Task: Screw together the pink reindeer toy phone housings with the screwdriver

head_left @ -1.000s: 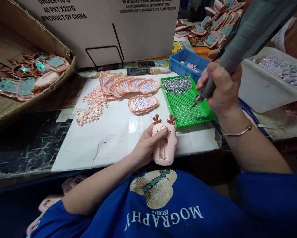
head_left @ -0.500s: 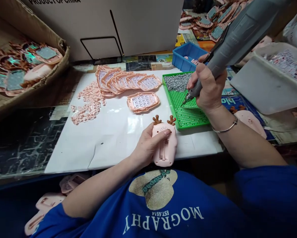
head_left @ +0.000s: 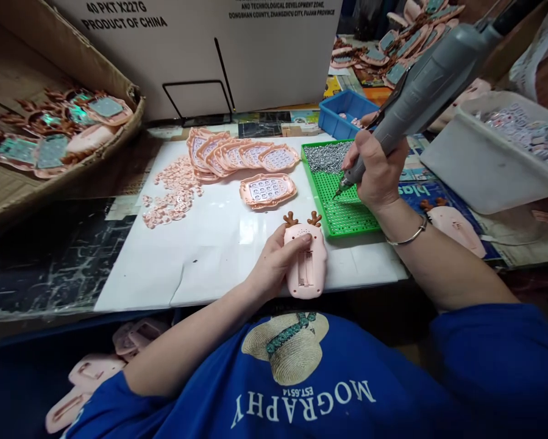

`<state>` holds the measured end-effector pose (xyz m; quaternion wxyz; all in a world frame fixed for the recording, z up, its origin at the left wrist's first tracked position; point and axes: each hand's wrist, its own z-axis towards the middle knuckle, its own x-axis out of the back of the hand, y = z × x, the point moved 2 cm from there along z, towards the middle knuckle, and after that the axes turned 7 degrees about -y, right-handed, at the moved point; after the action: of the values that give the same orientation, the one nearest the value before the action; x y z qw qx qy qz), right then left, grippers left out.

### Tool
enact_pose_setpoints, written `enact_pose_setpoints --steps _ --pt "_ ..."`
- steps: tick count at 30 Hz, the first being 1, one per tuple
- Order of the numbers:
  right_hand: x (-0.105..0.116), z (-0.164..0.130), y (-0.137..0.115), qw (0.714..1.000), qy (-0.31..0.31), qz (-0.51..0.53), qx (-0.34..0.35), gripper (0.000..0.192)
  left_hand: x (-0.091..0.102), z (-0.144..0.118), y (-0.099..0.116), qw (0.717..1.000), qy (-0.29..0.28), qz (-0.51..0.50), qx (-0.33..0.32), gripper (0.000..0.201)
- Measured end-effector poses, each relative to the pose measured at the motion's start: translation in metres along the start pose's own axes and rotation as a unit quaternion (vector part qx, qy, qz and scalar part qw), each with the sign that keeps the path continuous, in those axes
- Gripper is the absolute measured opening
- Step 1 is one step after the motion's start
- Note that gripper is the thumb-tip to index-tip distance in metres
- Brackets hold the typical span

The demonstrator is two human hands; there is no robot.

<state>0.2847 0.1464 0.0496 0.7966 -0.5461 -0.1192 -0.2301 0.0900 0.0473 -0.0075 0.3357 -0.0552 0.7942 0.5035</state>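
"So, what do we log for the hands?"

"Apart from each other, both occupied. Left hand (head_left: 274,259): clamped on a pink shell (head_left: 318,262), thumb across its back, brown antlers toward the far edge of the white board (head_left: 219,262). We place the shell over the board's near edge, right of the middle, long open recess facing up."

"And the right hand (head_left: 380,174)?"

"Wrapped round a grey power screwdriver (head_left: 427,85), tilted, its bit (head_left: 341,188) pointing down over the green tray (head_left: 347,221), closer to the tray's left edge. Whether the bit touches the mesh, we cannot tell."

"Tray contents?"

"Small silvery screws (head_left: 327,157), gathered toward its far edge. The tray lies along the board's right edge; just beyond is a blue bin (head_left: 334,124)."

"Rest of the board?"

"Overlapping keypad shells (head_left: 241,153) at the far edge; we note a lone keypad shell (head_left: 269,190) nearer us. Loose pink bits (head_left: 177,189) spread toward the left edge."

"Outside it?"

"Left, a cardboard box (head_left: 91,61) with antlered shells (head_left: 49,149), some glowing green. Behind the far edge, a printed carton (head_left: 274,70). Right, another antlered shell (head_left: 459,230) and a white tub (head_left: 466,164). Below the near left corner, we see more pink shells (head_left: 93,372)."
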Motion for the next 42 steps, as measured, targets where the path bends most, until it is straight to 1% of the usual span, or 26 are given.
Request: enact_pose_setpoints --steps 3,6,9,12,14,18,20,22,24,26,28,31,38,42 --pt "0.006 0.0 -0.015 0.999 0.033 0.025 0.018 0.088 0.0 0.001 -0.001 1.0 0.0 -0.007 -0.011 0.035" --pt "0.012 -0.011 -0.046 0.993 0.057 0.088 0.057 0.074 -0.001 0.001 -0.003 1.0 0.008 -0.008 -0.027 0.037" --pt "0.013 -0.032 -0.078 0.989 0.042 0.123 0.071 0.062 -0.001 0.002 -0.006 1.0 0.005 -0.002 -0.031 0.038" --pt "0.007 -0.053 -0.093 0.986 0.024 0.151 0.059 0.055 0.001 0.003 -0.009 0.999 -0.003 0.008 -0.033 0.039" --pt "0.002 -0.062 -0.094 0.981 0.002 0.188 0.055 0.05 0.002 0.004 -0.01 0.999 -0.004 0.009 -0.045 0.039" --pt "-0.004 -0.064 -0.087 0.98 -0.03 0.194 0.036 0.053 0.002 0.005 -0.011 0.999 -0.008 0.012 -0.052 0.038" --pt "-0.005 -0.062 -0.085 0.973 -0.038 0.221 0.053 0.049 0.001 0.004 -0.01 0.999 -0.007 0.013 -0.051 0.038" --pt "-0.006 -0.059 -0.083 0.955 -0.054 0.281 0.083 0.038 0.0 0.004 -0.009 0.999 -0.003 0.014 -0.049 0.038" --pt "-0.008 -0.057 -0.082 0.93 -0.053 0.341 0.127 0.028 -0.001 0.004 -0.009 0.999 0.003 0.014 -0.048 0.039" --pt "-0.01 -0.056 -0.081 0.908 -0.045 0.384 0.159 0.024 -0.001 0.005 -0.009 0.999 0.008 0.015 -0.045 0.04" --pt "-0.013 -0.056 -0.08 0.899 -0.039 0.404 0.165 0.023 -0.001 0.005 -0.009 0.999 0.013 0.023 -0.044 0.04" --pt "-0.016 -0.056 -0.081 0.905 -0.037 0.398 0.147 0.022 -0.001 0.005 -0.009 0.998 0.017 0.032 -0.044 0.039" --pt "-0.016 -0.051 -0.078 0.905 -0.039 0.387 0.171 0.021 -0.002 0.006 -0.009 0.999 0.017 0.025 -0.041 0.037" --pt "-0.016 -0.051 -0.08 0.917 -0.021 0.369 0.149 0.024 -0.002 0.005 -0.007 0.999 0.019 0.029 -0.039 0.035"
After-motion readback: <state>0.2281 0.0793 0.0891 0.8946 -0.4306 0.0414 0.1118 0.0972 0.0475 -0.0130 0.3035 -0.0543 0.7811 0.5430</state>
